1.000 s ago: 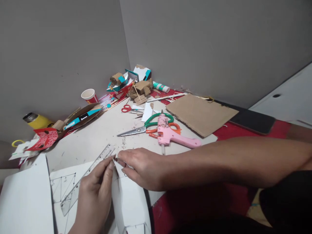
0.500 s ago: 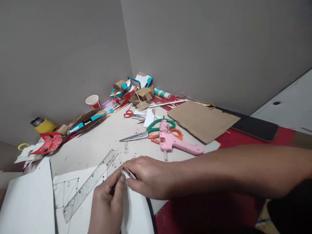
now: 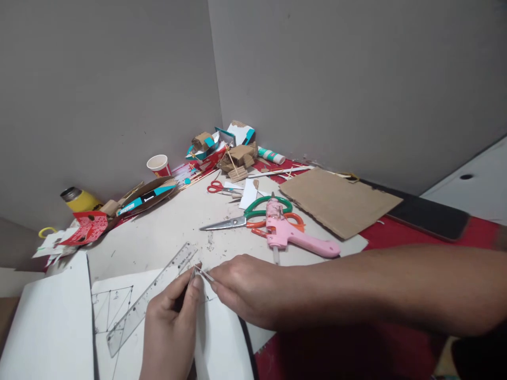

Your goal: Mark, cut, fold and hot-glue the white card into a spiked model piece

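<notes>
Over the white board [image 3: 222, 343], my two hands meet with their fingertips close together. My left hand [image 3: 172, 319] pinches the end of a thin pale strip [image 3: 193, 274] between thumb and forefinger. From the right, my right hand [image 3: 241, 290] is closed on a slim pale piece [image 3: 205, 275] whose tip touches or nearly touches the left fingertips. Whether both bits belong to one folded strip I cannot tell. Left of the hands, a clear ruler [image 3: 152, 298] lies slanted across a paper with a pencil-drawn figure [image 3: 113, 309].
Beyond the hands lie a pink glue gun [image 3: 283, 232], green-handled scissors [image 3: 227, 224] and small red scissors [image 3: 216, 187]. Brown cardboard [image 3: 340, 200] and a dark phone-like slab [image 3: 431, 215] are at right. A paper cup [image 3: 159, 165], yellow bottle [image 3: 81, 200] and cardboard scraps [image 3: 240, 155] line the wall.
The view has shifted slightly, so the table things sit further right. The right fingertips have drawn a little away from the left ones, showing more of the slim piece between them.
</notes>
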Demonstrator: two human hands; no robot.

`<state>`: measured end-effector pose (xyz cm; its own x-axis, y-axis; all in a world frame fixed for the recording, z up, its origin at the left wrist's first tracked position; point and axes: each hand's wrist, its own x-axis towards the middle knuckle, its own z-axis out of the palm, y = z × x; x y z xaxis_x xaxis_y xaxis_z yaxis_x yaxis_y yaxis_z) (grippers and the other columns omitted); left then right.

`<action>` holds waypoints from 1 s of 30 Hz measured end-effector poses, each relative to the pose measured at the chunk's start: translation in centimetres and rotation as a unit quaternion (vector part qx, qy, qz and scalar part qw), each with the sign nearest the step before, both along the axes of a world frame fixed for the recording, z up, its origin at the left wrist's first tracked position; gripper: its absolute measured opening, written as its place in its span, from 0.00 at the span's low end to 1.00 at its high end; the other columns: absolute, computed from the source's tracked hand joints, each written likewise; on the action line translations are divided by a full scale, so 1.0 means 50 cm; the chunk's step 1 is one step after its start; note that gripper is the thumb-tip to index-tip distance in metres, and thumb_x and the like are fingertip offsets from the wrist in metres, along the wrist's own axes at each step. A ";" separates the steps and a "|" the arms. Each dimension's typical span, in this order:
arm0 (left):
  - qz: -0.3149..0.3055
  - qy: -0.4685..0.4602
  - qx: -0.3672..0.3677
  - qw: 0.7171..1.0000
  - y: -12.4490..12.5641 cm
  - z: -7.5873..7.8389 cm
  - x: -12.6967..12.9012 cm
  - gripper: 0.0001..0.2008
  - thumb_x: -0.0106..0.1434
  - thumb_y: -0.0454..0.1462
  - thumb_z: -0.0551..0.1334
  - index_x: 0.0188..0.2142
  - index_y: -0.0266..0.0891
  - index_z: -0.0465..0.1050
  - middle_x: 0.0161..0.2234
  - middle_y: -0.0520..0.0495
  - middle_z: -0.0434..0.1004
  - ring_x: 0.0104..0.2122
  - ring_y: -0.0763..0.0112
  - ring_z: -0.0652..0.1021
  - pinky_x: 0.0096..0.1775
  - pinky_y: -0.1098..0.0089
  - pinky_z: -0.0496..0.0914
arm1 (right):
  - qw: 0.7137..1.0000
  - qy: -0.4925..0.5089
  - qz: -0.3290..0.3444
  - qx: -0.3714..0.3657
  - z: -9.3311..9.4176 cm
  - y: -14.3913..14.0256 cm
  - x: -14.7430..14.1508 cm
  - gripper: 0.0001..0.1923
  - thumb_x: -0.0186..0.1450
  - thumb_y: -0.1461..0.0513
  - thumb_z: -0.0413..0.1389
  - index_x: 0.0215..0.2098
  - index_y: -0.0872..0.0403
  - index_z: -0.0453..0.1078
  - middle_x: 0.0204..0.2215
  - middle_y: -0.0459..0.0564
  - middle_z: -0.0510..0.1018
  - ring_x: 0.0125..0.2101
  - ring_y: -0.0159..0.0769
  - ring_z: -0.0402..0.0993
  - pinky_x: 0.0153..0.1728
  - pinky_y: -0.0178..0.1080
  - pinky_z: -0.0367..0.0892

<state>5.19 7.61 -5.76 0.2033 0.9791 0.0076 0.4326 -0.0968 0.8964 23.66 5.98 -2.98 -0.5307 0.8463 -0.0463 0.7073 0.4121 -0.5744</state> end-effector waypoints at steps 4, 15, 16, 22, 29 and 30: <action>0.050 -0.043 -0.035 0.997 -0.008 0.015 0.012 0.16 0.54 0.48 0.69 0.39 0.45 0.83 0.37 0.48 0.85 0.40 0.58 0.82 0.43 0.63 0.76 | 1.000 0.002 0.002 0.010 0.000 -0.002 -0.003 0.12 0.68 0.69 0.46 0.34 0.61 0.70 0.30 0.56 0.79 0.27 0.35 0.70 0.29 0.35 0.60; 0.038 -0.064 -0.099 0.992 -0.011 0.027 0.024 0.17 0.55 0.51 0.68 0.37 0.43 0.83 0.34 0.50 0.85 0.37 0.60 0.80 0.40 0.65 0.74 | 1.000 -0.020 0.007 -0.013 0.006 -0.005 -0.003 0.11 0.68 0.68 0.46 0.38 0.63 0.71 0.32 0.58 0.80 0.28 0.37 0.72 0.28 0.36 0.60; 0.031 -0.062 -0.099 0.993 -0.012 0.027 0.025 0.17 0.56 0.51 0.67 0.38 0.43 0.83 0.35 0.49 0.85 0.38 0.59 0.80 0.42 0.63 0.74 | 1.000 -0.012 0.005 -0.019 0.007 -0.005 -0.003 0.11 0.68 0.68 0.46 0.38 0.63 0.71 0.33 0.58 0.80 0.29 0.38 0.73 0.29 0.36 0.60; 0.006 -0.080 -0.102 0.992 -0.012 0.021 0.024 0.21 0.61 0.53 0.62 0.44 0.42 0.81 0.46 0.44 0.82 0.51 0.54 0.77 0.58 0.52 0.63 | 1.000 -0.002 0.003 0.012 -0.006 -0.007 -0.002 0.11 0.68 0.67 0.45 0.37 0.63 0.70 0.30 0.57 0.79 0.26 0.37 0.71 0.26 0.36 0.59; 0.026 -0.083 -0.079 0.993 -0.018 0.019 0.024 0.19 0.61 0.51 0.63 0.45 0.44 0.80 0.51 0.45 0.79 0.54 0.57 0.74 0.60 0.54 0.60 | 0.996 0.039 -0.062 0.056 -0.029 -0.014 -0.014 0.11 0.68 0.62 0.47 0.36 0.60 0.69 0.29 0.55 0.78 0.25 0.37 0.71 0.26 0.38 0.55; 0.028 -0.078 -0.073 0.994 -0.019 0.020 0.024 0.19 0.61 0.51 0.63 0.45 0.44 0.80 0.52 0.46 0.79 0.54 0.57 0.74 0.60 0.55 0.61 | 0.996 0.041 -0.067 0.052 -0.029 -0.015 -0.015 0.10 0.67 0.62 0.47 0.36 0.60 0.69 0.28 0.55 0.78 0.25 0.37 0.71 0.26 0.38 0.55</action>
